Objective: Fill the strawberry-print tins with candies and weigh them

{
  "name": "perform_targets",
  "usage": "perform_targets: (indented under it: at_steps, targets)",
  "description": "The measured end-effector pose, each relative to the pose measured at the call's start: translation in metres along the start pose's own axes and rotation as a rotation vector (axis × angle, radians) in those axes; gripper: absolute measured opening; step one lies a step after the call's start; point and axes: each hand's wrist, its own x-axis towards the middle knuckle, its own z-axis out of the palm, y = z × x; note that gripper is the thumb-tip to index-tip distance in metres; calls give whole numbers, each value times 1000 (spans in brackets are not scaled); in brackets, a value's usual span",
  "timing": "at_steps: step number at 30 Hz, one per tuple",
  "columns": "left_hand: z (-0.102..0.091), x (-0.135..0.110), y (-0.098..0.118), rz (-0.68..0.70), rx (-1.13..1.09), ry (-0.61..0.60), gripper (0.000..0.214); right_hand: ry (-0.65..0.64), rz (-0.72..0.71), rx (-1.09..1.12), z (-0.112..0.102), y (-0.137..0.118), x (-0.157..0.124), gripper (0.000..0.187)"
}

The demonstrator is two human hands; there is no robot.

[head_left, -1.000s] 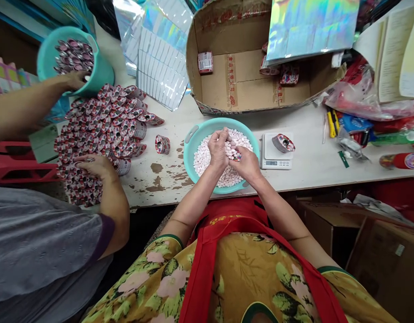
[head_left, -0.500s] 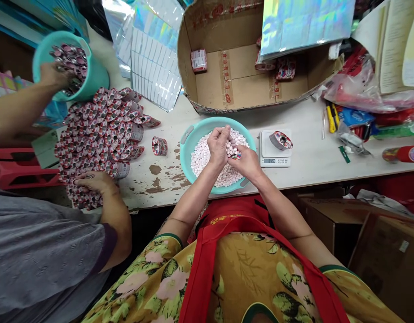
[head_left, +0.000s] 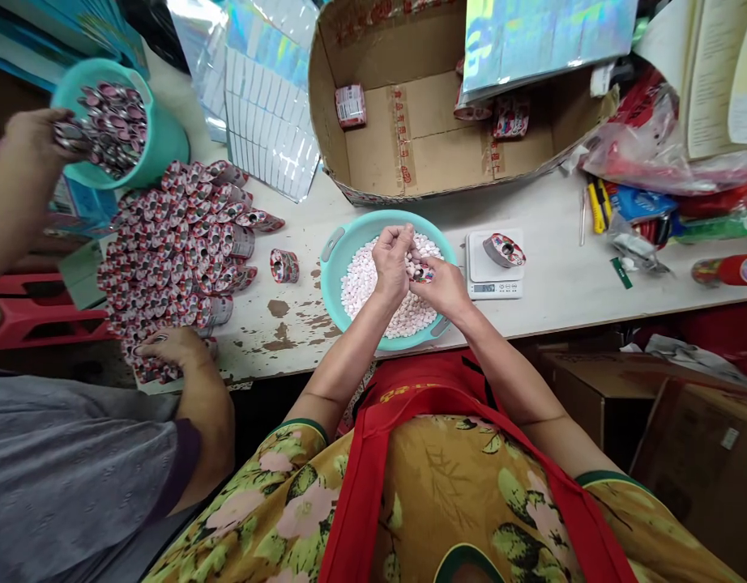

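My left hand (head_left: 393,257) is over a turquoise basin (head_left: 333,285) of small pale-pink candies (head_left: 358,283), its fingers pinched together. What lies in that pinch, if anything, is too small to make out. Beside it, my right hand (head_left: 443,285) grips a small printed candy container (head_left: 422,274), mostly hidden by the fingers, with pale candies at its top. Right of the basin, a digital scale (head_left: 493,287) carries a similar container (head_left: 505,250) with a round hole in its top. Another single container (head_left: 284,265) stands left of the basin.
A co-worker's hand (head_left: 36,142) holds metallic lids by a turquoise bucket (head_left: 167,134); their other hand (head_left: 176,346) touches a large cluster of containers (head_left: 167,243). A cardboard box (head_left: 379,174) stands behind the basin. A yellow cutter (head_left: 598,206) and plastic bags (head_left: 646,162) lie right.
The co-worker's far hand has come out of the bucket to its left rim with several lids. My hands stay over the basin, almost unmoved; the whole view has shifted slightly.
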Motion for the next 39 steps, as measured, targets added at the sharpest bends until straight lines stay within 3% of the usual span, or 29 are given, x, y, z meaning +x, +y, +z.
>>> perform_targets:
  at_steps: [6,14,19,22,26,32,36,39]
  targets:
    - [3,3,2,-12,0,34,38,49,-15,91,-2,1,1,37]
    - [12,1,12,-58,12,-29,34,66,-59,187,-5,4,6,27]
    - [13,-1,20,-25,18,0,37,81,-108,342,0,10,4,37]
    - [15,-4,20,-49,28,-58,35,89,-94,375,3,11,3,32]
    - [18,-4,25,-58,-28,-64,34,116,-113,414,4,14,3,39]
    - [-14,11,51,-190,-202,24,26,69,-166,602,-9,30,-4,47]
    - [-29,8,48,-376,-203,79,34,85,-160,511,-11,40,-5,43]
    - [-17,-7,34,-204,-119,80,41,66,-150,434,-6,36,-2,42]
